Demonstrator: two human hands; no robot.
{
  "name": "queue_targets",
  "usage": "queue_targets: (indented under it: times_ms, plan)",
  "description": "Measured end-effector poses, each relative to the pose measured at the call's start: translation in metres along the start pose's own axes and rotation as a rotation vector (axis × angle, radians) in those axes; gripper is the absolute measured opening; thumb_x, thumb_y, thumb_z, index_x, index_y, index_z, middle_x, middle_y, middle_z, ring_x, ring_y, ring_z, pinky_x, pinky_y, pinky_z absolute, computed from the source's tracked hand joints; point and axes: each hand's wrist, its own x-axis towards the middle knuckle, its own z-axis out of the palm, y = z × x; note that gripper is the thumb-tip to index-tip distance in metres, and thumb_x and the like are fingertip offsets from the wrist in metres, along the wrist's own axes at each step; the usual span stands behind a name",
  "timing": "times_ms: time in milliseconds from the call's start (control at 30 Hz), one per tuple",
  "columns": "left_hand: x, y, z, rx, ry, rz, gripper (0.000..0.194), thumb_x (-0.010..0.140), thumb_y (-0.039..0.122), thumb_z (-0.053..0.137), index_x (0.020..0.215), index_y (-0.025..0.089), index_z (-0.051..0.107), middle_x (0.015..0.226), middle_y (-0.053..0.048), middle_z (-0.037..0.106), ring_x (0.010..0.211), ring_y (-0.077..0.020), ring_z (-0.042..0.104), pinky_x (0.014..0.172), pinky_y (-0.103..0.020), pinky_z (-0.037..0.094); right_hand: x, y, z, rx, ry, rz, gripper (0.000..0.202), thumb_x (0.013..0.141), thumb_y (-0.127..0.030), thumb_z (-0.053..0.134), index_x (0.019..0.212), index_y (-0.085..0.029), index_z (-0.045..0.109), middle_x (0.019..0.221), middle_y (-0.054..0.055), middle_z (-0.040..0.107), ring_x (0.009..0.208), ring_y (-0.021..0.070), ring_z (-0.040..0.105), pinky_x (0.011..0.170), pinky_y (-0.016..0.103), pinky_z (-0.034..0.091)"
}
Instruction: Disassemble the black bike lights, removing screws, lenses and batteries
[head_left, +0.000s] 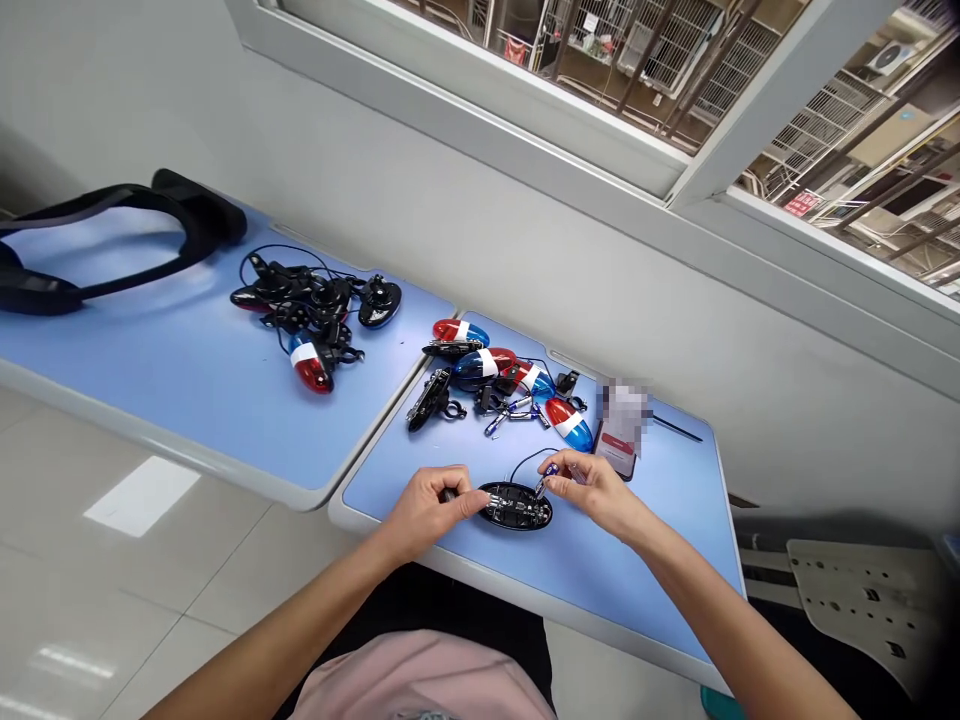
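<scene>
A black oval bike-light base (517,507) lies open on the near table, its inner parts facing up. My left hand (433,510) is closed at its left end, the thumb pressed on the rim and a black piece showing by the curled fingers. Above the right end, my right hand (592,490) pinches a small blue battery (548,478) that tilts down towards the base. Whether more batteries are in that hand is hard to see. A thin black cable (525,458) curves up behind the base. Several loose batteries (517,414) lie just beyond.
Several red-and-blue light covers (568,424) and black clamps (453,409) are piled at the back. A phone (619,440) and a thin black strip (677,428) lie to the right. The left table holds more lights (311,362) and a black headset-like frame (135,285). A wall and window stand behind.
</scene>
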Motion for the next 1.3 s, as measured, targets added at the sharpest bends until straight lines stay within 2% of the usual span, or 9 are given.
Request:
queue_targets:
  times_ms: [100, 167, 267, 367, 500, 633, 867, 1033, 1300]
  plan:
    - [-0.007, -0.003, 0.008, 0.301, 0.109, 0.103, 0.036, 0.082, 0.042, 0.068, 0.061, 0.019, 0.051, 0.063, 0.002, 0.054, 0.058, -0.0118, 0.046, 0.057, -0.025, 0.035, -0.001, -0.002, 0.000, -0.114, -0.033, -0.036, 0.020, 0.085, -0.037, 0.061, 0.092, -0.019, 0.067, 0.085, 0.003, 0.066, 0.077, 0.0160, 0.055, 0.071, 0.030, 0.043]
    - [-0.010, -0.005, 0.014, 0.537, 0.152, 0.179, 0.023, 0.079, 0.039, 0.075, 0.080, 0.020, 0.063, 0.074, 0.000, 0.064, 0.066, -0.0152, 0.055, 0.062, -0.027, 0.040, -0.002, -0.001, 0.003, -0.190, -0.002, -0.056, 0.020, 0.087, -0.034, 0.059, 0.100, -0.019, 0.064, 0.088, 0.003, 0.067, 0.079, 0.0171, 0.059, 0.072, 0.030, 0.044]
    - [-0.010, -0.007, 0.020, 0.822, 0.144, 0.244, 0.050, 0.074, 0.045, 0.082, 0.115, 0.023, 0.064, 0.092, -0.003, 0.069, 0.083, -0.0216, 0.063, 0.067, -0.028, 0.044, 0.000, 0.004, 0.007, -0.349, 0.107, -0.152, 0.022, 0.088, -0.029, 0.063, 0.107, -0.020, 0.058, 0.088, 0.002, 0.069, 0.077, 0.0169, 0.060, 0.069, 0.030, 0.045]
    - [-0.008, -0.007, 0.023, 0.962, 0.094, 0.223, 0.057, 0.074, 0.049, 0.081, 0.123, 0.027, 0.062, 0.097, -0.003, 0.066, 0.090, -0.0231, 0.063, 0.062, -0.027, 0.043, 0.004, 0.007, 0.009, -0.526, 0.100, -0.338, 0.012, 0.089, -0.025, 0.065, 0.100, -0.022, 0.060, 0.086, 0.002, 0.070, 0.073, 0.0159, 0.062, 0.066, 0.028, 0.046]
    - [-0.004, -0.008, 0.022, 0.970, 0.073, 0.236, 0.054, 0.074, 0.049, 0.082, 0.120, 0.028, 0.064, 0.097, -0.002, 0.064, 0.091, -0.0224, 0.062, 0.061, -0.027, 0.043, 0.009, 0.008, 0.010, -0.632, 0.004, -0.571, 0.013, 0.094, -0.021, 0.062, 0.106, -0.024, 0.068, 0.095, 0.004, 0.075, 0.079, 0.0166, 0.067, 0.067, 0.027, 0.050]
    - [0.001, -0.009, 0.018, 0.927, 0.057, 0.293, 0.056, 0.070, 0.046, 0.086, 0.117, 0.026, 0.065, 0.096, -0.002, 0.064, 0.090, -0.0218, 0.061, 0.064, -0.029, 0.044, 0.013, 0.015, 0.013, -0.674, 0.002, -0.677, 0.018, 0.097, -0.023, 0.058, 0.111, -0.023, 0.070, 0.092, 0.005, 0.077, 0.078, 0.0172, 0.070, 0.066, 0.027, 0.053]
    - [0.004, -0.011, 0.016, 0.863, 0.082, 0.358, 0.054, 0.067, 0.043, 0.088, 0.112, 0.023, 0.066, 0.094, -0.001, 0.064, 0.088, -0.0210, 0.059, 0.064, -0.028, 0.043, 0.013, 0.020, 0.018, -0.813, 0.079, -0.799, 0.020, 0.099, -0.026, 0.054, 0.112, -0.020, 0.069, 0.085, 0.004, 0.075, 0.071, 0.0147, 0.065, 0.057, 0.024, 0.046]
    - [0.004, -0.009, 0.016, 0.854, 0.074, 0.330, 0.049, 0.068, 0.040, 0.088, 0.108, 0.022, 0.066, 0.094, -0.001, 0.065, 0.089, -0.0212, 0.060, 0.065, -0.029, 0.044, 0.013, 0.007, 0.013, -1.002, 0.012, -0.826, 0.024, 0.098, -0.017, 0.050, 0.112, -0.022, 0.068, 0.094, 0.006, 0.070, 0.078, 0.0154, 0.061, 0.045, 0.023, 0.031]
    - [0.004, -0.007, 0.017, 0.856, 0.071, 0.308, 0.050, 0.068, 0.041, 0.088, 0.108, 0.021, 0.065, 0.094, -0.001, 0.065, 0.089, -0.0218, 0.061, 0.065, -0.030, 0.044, 0.018, 0.011, 0.008, -1.107, -0.126, -0.864, 0.025, 0.102, -0.024, 0.044, 0.120, -0.016, 0.060, 0.096, 0.007, 0.067, 0.072, 0.0131, 0.059, 0.046, 0.025, 0.032]
